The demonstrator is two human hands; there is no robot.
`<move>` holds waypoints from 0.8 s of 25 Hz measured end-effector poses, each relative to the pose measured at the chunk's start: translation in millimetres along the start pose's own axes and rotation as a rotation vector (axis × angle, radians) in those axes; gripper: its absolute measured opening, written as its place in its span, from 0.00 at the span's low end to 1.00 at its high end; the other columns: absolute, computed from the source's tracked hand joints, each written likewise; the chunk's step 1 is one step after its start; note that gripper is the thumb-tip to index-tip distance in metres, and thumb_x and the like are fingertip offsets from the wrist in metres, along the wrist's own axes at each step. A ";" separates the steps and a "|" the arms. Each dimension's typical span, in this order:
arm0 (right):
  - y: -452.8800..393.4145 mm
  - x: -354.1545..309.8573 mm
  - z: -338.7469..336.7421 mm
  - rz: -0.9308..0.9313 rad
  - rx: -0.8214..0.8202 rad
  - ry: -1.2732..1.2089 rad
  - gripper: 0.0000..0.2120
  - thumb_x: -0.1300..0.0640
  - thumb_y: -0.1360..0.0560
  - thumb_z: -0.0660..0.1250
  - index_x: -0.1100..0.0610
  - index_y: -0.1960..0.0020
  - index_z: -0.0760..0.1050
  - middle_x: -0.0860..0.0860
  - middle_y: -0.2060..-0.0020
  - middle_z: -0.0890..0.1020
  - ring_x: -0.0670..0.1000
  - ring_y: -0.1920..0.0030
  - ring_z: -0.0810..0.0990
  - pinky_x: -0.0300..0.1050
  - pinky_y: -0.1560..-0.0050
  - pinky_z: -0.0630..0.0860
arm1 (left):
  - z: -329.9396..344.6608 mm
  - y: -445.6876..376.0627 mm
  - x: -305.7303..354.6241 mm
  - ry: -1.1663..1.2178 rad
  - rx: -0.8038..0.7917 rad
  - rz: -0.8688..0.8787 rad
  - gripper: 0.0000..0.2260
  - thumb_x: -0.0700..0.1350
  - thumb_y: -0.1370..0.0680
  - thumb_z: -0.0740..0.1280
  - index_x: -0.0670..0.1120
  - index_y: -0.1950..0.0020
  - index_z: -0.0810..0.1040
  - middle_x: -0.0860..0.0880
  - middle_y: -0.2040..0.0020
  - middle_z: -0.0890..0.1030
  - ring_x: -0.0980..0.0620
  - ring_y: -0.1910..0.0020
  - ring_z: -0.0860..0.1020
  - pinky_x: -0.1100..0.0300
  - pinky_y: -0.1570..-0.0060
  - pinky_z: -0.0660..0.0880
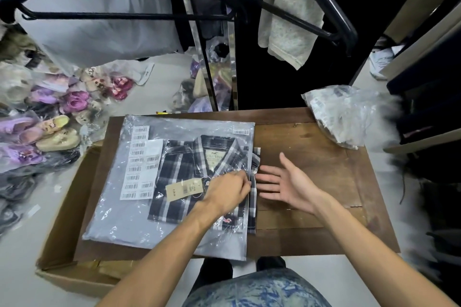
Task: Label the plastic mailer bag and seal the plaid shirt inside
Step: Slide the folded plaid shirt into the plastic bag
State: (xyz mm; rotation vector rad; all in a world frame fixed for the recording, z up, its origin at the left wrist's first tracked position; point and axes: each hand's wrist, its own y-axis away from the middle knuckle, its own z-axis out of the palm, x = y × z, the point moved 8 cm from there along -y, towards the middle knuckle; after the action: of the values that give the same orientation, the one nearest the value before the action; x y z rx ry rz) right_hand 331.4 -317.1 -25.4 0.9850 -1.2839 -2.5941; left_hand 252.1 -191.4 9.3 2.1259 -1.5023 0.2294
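A clear plastic mailer bag [139, 219] lies flat on the wooden table [311, 157], its open mouth facing right. Most of the folded dark plaid shirt [179, 164] sits inside it, with a brown price tag [183, 189] on its front; a strip of shirt still sticks out of the mouth at the right. A sheet of barcode labels [139, 164] shows at the bag's left half, and one barcode label [241, 131] sits at its top right corner. My left hand [230, 190] pinches the bag's open edge. My right hand [284, 183] is flat with fingers spread, fingertips at the shirt's protruding edge.
A crumpled clear bag [349, 112] lies on the table's far right corner. An open cardboard box [64, 244] sits under the table at left. Bagged shoes [50, 119] pile on the floor to the left. Black rack bars and hanging clothes [287, 20] stand behind the table.
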 end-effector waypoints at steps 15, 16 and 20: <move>-46.8 16.3 19.0 0.030 -0.170 -0.389 0.43 0.19 0.31 0.50 0.42 0.24 0.65 0.62 0.39 0.78 0.58 0.51 0.77 0.59 0.48 0.68 | -4.0 -0.4 1.3 0.100 0.026 -0.040 0.10 0.50 0.16 0.57 0.48 0.49 0.75 0.50 0.50 0.81 0.50 0.55 0.79 0.54 0.57 0.72; -43.7 14.2 14.0 0.014 -0.172 -0.414 0.41 0.19 0.30 0.50 0.41 0.24 0.65 0.62 0.35 0.76 0.60 0.47 0.78 0.60 0.47 0.69 | -6.0 0.4 0.0 0.101 0.037 -0.047 0.10 0.51 0.16 0.56 0.48 0.48 0.75 0.51 0.50 0.82 0.50 0.55 0.79 0.54 0.58 0.72; -39.0 17.9 17.2 0.082 -0.313 -0.424 0.49 0.17 0.33 0.50 0.44 0.21 0.60 0.63 0.29 0.73 0.63 0.35 0.71 0.65 0.37 0.64 | -7.9 -0.9 5.1 0.148 0.021 -0.042 0.11 0.52 0.16 0.57 0.49 0.49 0.74 0.49 0.51 0.82 0.52 0.59 0.74 0.53 0.57 0.73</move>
State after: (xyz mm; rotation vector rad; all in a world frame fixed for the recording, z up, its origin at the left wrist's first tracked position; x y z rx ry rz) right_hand 315.0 -286.3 -55.8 0.3365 -0.9074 -2.9111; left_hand 256.0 -191.4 17.8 2.1054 -1.3740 0.3807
